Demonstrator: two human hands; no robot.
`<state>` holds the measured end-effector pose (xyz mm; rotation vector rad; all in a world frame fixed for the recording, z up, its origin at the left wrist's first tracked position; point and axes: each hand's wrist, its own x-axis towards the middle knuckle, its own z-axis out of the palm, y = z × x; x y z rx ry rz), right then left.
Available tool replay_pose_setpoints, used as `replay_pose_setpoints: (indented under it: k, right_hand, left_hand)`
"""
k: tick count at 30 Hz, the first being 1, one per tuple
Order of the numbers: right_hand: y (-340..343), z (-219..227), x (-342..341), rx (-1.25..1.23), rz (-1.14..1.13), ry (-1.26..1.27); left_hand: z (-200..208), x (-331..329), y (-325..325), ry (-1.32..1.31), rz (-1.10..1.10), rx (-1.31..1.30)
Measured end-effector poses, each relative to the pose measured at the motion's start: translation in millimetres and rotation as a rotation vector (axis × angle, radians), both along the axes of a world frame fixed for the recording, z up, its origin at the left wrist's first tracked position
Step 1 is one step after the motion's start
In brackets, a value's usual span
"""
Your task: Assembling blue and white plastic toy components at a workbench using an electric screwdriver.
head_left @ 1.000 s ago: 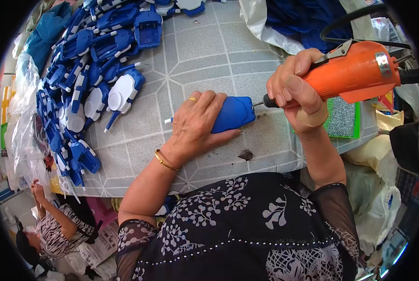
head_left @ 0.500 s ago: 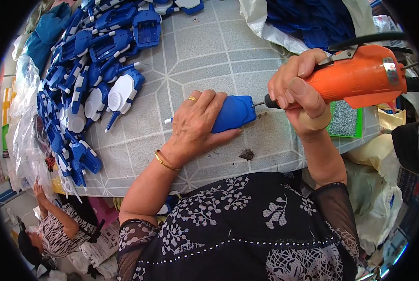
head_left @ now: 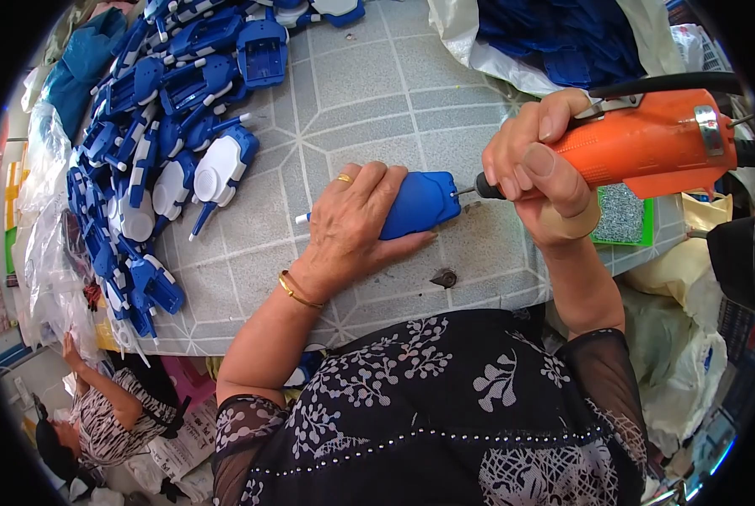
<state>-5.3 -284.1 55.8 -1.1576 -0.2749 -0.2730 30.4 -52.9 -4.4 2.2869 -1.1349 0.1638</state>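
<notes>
My left hand (head_left: pixel 352 223) presses down on a blue plastic part (head_left: pixel 420 204) lying on the grey patterned table (head_left: pixel 369 93); a thin white tip sticks out of it on the left. My right hand (head_left: pixel 539 169) grips an orange electric screwdriver (head_left: pixel 656 143), held sideways. Its dark bit touches the right end of the blue part. A black cable runs off the tool's top to the right.
A big pile of blue and white plastic parts (head_left: pixel 162 135) covers the table's left side. A plastic bag of dark blue parts (head_left: pixel 555 38) lies at the back right. A green tray of small screws (head_left: pixel 622 218) sits under the tool. Another person (head_left: pixel 99 413) crouches at lower left.
The screwdriver and my right hand have shifted slightly to the right and up, the bit staying at the blue part. My left hand has not moved.
</notes>
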Motion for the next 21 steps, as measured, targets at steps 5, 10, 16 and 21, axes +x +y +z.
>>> replay_pose_setpoints:
  k: [5,10,16,21]
  right_hand:
    - [-2.3,-1.7,1.6,-0.019,-0.019,-0.006]
    - [-4.1,-3.4,1.9,-0.025,-0.035,0.000]
    - [-2.7,-2.4,0.9,-0.009,-0.034,0.005]
    - [-3.3,-1.8,1.5,-0.020,-0.034,0.008]
  left_hand:
    - [-0.5,-0.2,0.2,0.005,0.002,0.002]
    - [-0.5,0.3,0.5,0.006,-0.001,0.002]
    - [0.1,0.0,0.2,0.010,0.005,0.012]
    - [0.3,-0.4,0.0,0.016,0.009,0.017]
